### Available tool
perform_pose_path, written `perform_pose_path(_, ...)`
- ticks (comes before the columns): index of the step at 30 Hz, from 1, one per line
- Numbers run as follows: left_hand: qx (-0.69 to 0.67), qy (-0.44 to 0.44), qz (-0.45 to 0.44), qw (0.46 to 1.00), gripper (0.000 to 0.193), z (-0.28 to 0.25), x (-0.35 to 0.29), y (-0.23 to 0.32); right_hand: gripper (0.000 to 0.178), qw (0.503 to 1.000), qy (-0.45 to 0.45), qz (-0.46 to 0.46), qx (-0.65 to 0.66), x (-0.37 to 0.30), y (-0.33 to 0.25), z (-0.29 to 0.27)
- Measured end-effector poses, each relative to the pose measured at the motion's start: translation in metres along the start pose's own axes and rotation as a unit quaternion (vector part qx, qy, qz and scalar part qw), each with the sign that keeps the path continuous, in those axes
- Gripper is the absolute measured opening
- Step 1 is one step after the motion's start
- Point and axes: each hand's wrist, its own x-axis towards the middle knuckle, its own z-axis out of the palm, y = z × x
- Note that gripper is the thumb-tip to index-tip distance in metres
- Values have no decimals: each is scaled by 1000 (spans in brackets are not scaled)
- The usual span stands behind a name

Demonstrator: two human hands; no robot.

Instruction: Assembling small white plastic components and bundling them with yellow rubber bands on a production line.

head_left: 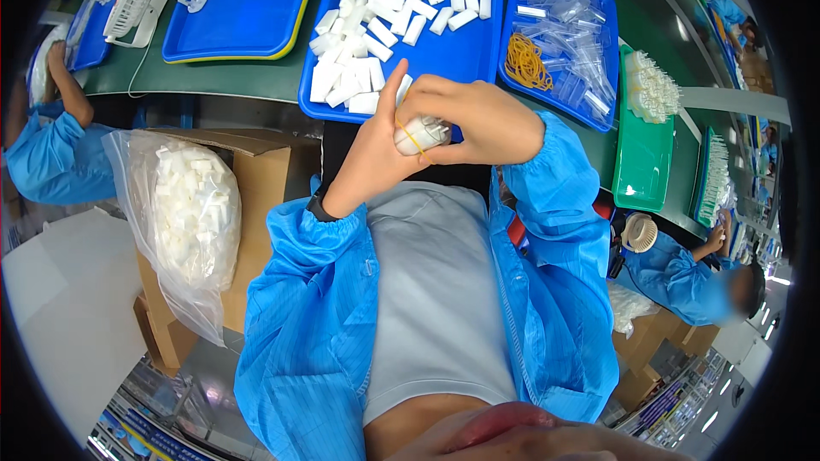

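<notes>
My left hand (pixel 371 145) is wrapped round a bundle of white pieces (pixel 424 134), its index finger pointing up. A yellow rubber band (pixel 407 131) runs across the bundle. My right hand (pixel 489 119) curls over the bundle from the other side, with thumb and fingers closed on it; whether they also pinch the band is hidden. Just beyond my hands lies a blue tray (pixel 475 44) with many white rectangular blocks (pixel 369 24). To its right, another blue tray (pixel 605 43) holds clear plastic tubes (pixel 559 13) and a heap of yellow rubber bands (pixel 528 63).
A green tray (pixel 642 172) with white bundled parts (pixel 651 85) stands at right. At far left are a blue tray (pixel 248 21) and a white fan (pixel 137 2). A bag of white blocks (pixel 195 213) sits by a cardboard box (pixel 265 175). People work on both sides.
</notes>
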Motion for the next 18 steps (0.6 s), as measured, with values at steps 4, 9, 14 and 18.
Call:
perform_pose_path(4,-136,11,-6,991,94,-7,-1,9,27,944,18,202,259,-9,5,-11)
perform_pose_path(9,-445,-9,-99,890,64,-23,-2,-5,34,987,104,64,102,-33,11,9)
perform_pose_path(14,-504,39,-125,853,63,-2,-3,2,28,807,219,-79,543,-46,14,58)
perform_pose_path(18,-387,71,-41,919,51,-6,-4,8,51,541,246,-6,804,-50,16,73)
